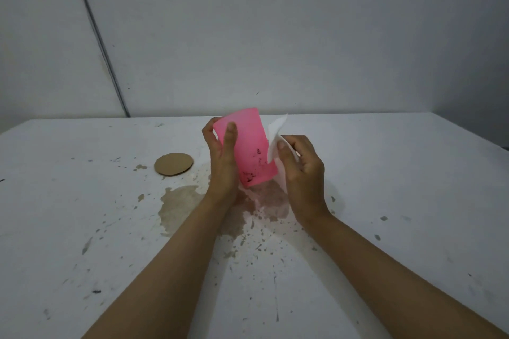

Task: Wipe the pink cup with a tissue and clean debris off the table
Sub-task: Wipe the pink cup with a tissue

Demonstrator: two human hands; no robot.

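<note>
My left hand (221, 162) grips a pink cup (249, 146) above the middle of the white table (413, 173), thumb across its near side. The cup is tilted, its wider end toward me, and dark specks cling to its lower side. Just to the right, my right hand (301, 168) pinches a white tissue (275, 135), which stands up against the cup's right side. A brownish spill (179, 203) with scattered debris specks (256, 248) lies on the table under and in front of my hands.
A round cardboard coaster (173, 164) lies flat on the table left of the cup. Small stains dot the left part of the table. A grey wall stands directly behind the table's far edge.
</note>
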